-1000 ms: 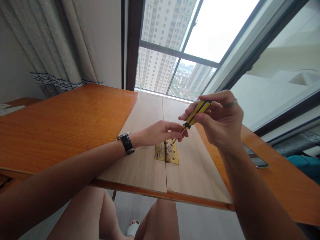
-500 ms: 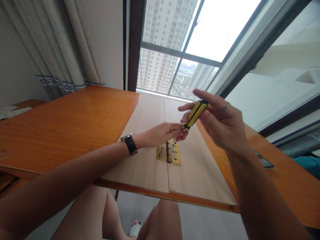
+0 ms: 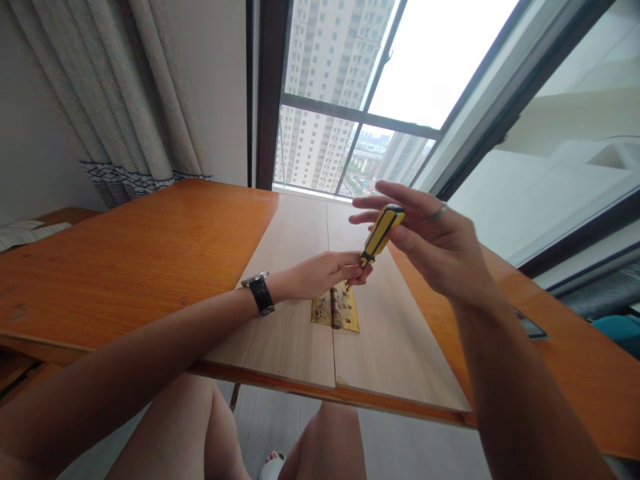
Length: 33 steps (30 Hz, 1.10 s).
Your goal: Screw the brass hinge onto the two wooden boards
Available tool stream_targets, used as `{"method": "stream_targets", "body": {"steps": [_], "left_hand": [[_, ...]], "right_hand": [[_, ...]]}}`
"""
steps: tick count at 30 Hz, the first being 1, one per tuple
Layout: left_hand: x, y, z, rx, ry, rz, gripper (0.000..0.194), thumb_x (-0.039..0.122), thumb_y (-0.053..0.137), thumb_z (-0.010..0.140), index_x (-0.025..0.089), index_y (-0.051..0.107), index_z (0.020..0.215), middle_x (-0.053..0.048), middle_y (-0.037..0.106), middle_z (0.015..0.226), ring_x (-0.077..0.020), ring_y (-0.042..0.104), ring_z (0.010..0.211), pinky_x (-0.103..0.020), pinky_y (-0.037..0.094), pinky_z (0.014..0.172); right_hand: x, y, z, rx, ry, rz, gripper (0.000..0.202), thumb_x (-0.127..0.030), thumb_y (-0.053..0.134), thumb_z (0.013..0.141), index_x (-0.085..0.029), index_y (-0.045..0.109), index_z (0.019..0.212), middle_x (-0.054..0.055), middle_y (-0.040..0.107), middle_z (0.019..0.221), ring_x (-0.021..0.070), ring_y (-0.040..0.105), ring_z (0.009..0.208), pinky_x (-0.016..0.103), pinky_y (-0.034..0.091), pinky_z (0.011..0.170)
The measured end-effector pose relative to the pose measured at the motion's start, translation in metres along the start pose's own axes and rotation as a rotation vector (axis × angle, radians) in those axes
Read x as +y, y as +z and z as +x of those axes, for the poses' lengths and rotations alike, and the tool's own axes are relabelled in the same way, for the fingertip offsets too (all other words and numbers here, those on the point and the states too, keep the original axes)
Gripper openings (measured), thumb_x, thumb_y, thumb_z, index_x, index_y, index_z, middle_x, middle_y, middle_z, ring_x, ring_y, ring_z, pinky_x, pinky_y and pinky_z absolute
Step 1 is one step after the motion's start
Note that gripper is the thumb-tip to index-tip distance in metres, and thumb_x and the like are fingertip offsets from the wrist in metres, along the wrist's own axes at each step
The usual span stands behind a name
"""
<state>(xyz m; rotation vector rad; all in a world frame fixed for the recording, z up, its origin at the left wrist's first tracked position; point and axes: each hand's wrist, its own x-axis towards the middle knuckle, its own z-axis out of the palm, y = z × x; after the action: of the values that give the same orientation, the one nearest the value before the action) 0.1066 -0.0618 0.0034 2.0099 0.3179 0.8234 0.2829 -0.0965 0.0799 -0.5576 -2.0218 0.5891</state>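
A screwdriver [image 3: 380, 231] with a yellow and black handle stands tilted above a brass hinge [image 3: 349, 316]. My left hand [image 3: 333, 272] pinches the screwdriver's lower end, just under the handle. My right hand [image 3: 430, 233] is beside the handle, its thumb against it and its fingers spread apart. The hinge lies across the seam between two pale wooden boards [image 3: 290, 333], with screws in its left leaf. The shaft reaches down to the upper part of the right leaf, where a screw seems to stand; the exact contact is too small to tell.
The boards lie on an orange wooden table [image 3: 200, 233]. A dark flat device [image 3: 530, 325] rests on the table at the right. Behind are a window and, at the left, a curtain [image 3: 150, 93]. My knees are below the front edge.
My right hand has moved slightly left and its fingers have spread more. The screwdriver handle is more upright. The view has shifted a little.
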Motion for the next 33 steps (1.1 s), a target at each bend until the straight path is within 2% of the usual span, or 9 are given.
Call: {"method": "stream_targets", "body": {"steps": [6,10,12,14,20,24,26,30,33], "left_hand": [[0.001,0.001,0.001,-0.019,-0.011,0.061,0.025,0.033,0.039,0.103,0.015,0.054,0.094,-0.005,0.059,0.087,-0.015,0.055,0.08,-0.032,0.046,0.079],[-0.001,0.001,0.001,-0.037,-0.002,0.081,0.026,0.033,0.037,0.103,0.015,0.054,0.096,-0.006,0.06,0.089,-0.0155,0.056,0.081,-0.032,0.046,0.079],[-0.003,0.001,0.001,-0.032,0.008,0.058,0.024,0.032,0.037,0.103,0.015,0.053,0.096,-0.007,0.06,0.09,-0.0159,0.057,0.083,-0.032,0.047,0.079],[-0.005,0.002,0.0,-0.017,0.017,0.027,0.022,0.031,0.038,0.102,0.015,0.052,0.096,-0.007,0.059,0.09,-0.0159,0.057,0.084,-0.031,0.047,0.078],[-0.004,0.001,0.0,-0.036,-0.008,0.053,0.025,0.032,0.036,0.103,0.015,0.054,0.097,-0.007,0.059,0.089,-0.0156,0.057,0.082,-0.031,0.046,0.079],[0.002,0.002,0.0,-0.068,0.011,0.112,0.028,0.034,0.035,0.103,0.016,0.053,0.092,-0.006,0.059,0.086,-0.0148,0.055,0.078,-0.03,0.044,0.077],[0.005,0.002,0.001,-0.078,0.022,0.137,0.027,0.032,0.034,0.103,0.017,0.052,0.09,-0.004,0.057,0.084,-0.0139,0.054,0.076,-0.029,0.043,0.076],[0.006,0.004,0.001,-0.082,0.02,0.129,0.026,0.031,0.034,0.102,0.017,0.051,0.089,-0.004,0.057,0.084,-0.0137,0.054,0.077,-0.028,0.043,0.075],[0.002,0.004,0.0,-0.071,0.0,0.1,0.024,0.03,0.036,0.101,0.016,0.052,0.09,-0.006,0.058,0.087,-0.0142,0.055,0.079,-0.029,0.044,0.077]], "right_hand": [[-0.005,-0.006,-0.001,0.088,-0.012,-0.032,0.018,-0.021,0.074,0.083,-0.032,0.074,0.097,0.002,0.074,0.092,0.0257,0.073,0.087,0.045,0.063,0.076],[-0.003,-0.006,-0.001,0.156,-0.027,-0.082,0.023,-0.023,0.082,0.074,-0.026,0.074,0.096,0.002,0.072,0.084,0.0243,0.073,0.081,0.043,0.063,0.074],[-0.004,-0.004,-0.001,0.159,-0.009,-0.128,0.024,-0.024,0.081,0.076,-0.025,0.073,0.099,0.002,0.072,0.086,0.0234,0.073,0.083,0.042,0.063,0.077],[-0.007,-0.004,0.0,0.118,0.024,-0.174,0.025,-0.025,0.076,0.081,-0.026,0.072,0.105,0.003,0.073,0.092,0.0231,0.073,0.088,0.041,0.062,0.081],[-0.037,-0.019,0.004,-0.162,0.083,-0.455,0.033,-0.03,0.062,0.093,-0.031,0.065,0.125,0.002,0.075,0.108,0.0241,0.071,0.1,0.04,0.058,0.086],[-0.056,-0.026,0.012,-0.238,0.075,-0.701,0.014,-0.038,0.064,0.09,-0.03,0.072,0.098,0.001,0.077,0.094,0.0236,0.073,0.082,0.038,0.056,0.076],[-0.062,-0.025,0.014,-0.249,0.087,-0.821,0.017,-0.044,0.063,0.089,-0.028,0.069,0.088,0.002,0.076,0.085,0.0239,0.072,0.074,0.038,0.054,0.069],[-0.065,-0.023,0.015,-0.21,0.091,-0.963,0.03,-0.052,0.06,0.089,-0.023,0.066,0.084,0.005,0.075,0.077,0.0253,0.071,0.069,0.037,0.049,0.061],[-0.064,-0.023,0.018,-0.251,0.052,-0.96,0.029,-0.05,0.06,0.089,-0.021,0.067,0.085,0.006,0.074,0.076,0.025,0.071,0.069,0.036,0.05,0.061]]}}
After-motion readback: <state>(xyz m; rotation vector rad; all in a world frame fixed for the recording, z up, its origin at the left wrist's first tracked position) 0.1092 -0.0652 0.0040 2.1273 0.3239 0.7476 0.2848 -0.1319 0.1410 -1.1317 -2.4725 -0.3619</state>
